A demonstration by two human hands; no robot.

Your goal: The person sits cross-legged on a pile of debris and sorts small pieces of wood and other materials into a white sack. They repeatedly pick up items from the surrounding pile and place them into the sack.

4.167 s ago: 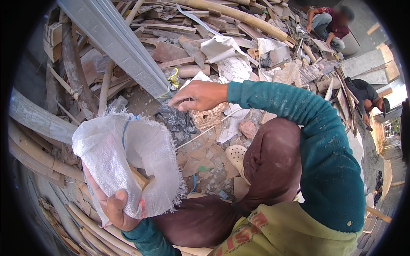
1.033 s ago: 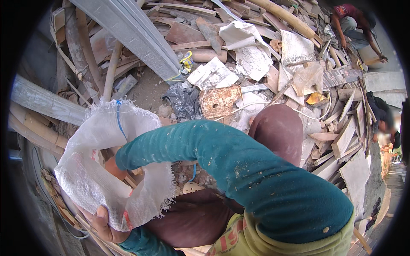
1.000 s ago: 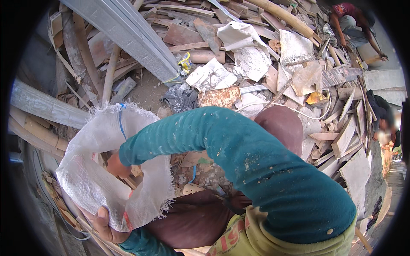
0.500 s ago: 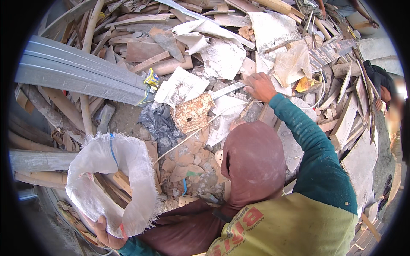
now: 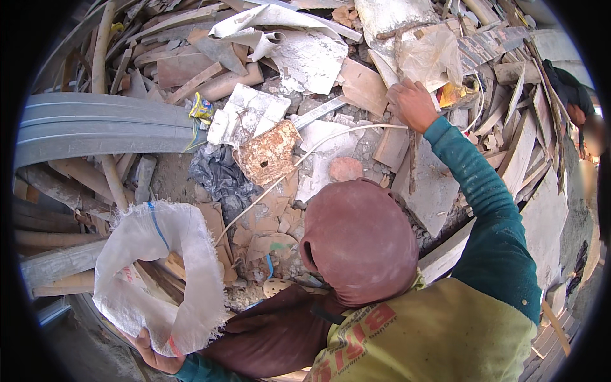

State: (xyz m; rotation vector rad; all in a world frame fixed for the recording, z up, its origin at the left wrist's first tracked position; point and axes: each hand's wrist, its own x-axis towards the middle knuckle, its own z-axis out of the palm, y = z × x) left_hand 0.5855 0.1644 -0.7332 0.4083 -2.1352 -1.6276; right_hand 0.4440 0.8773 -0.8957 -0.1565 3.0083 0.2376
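While we crouch over a heap of broken boards, plaster pieces and torn paper, our left hand (image 5: 154,355) is closed on the lower edge of a white woven plastic sack (image 5: 156,274), which hangs open just in front of our knee (image 5: 359,239) at the lower left. Some pale wood offcuts show inside its mouth. Our right hand (image 5: 412,104) is stretched far out to the upper right and its fingers are curled down on the rubble, beside a crumpled sheet of clear plastic film (image 5: 429,57) and a short flat piece of light brown wood (image 5: 391,146); we cannot tell surely which piece it grips, because the fingers hide the contact. A thin white cable (image 5: 305,156) runs from near this hand across the heap toward the sack. To the left lies a long grey corrugated metal sheet (image 5: 95,124), and in the middle a rusty, whitish square plate (image 5: 267,153) rests on grey crumpled foil. We judge the sack to be light, soft and a little slippery, so it is best taken by a bunched fold of the rim. The wood pieces look stiff, light and splintery, better held on the flat faces than on broken ends.
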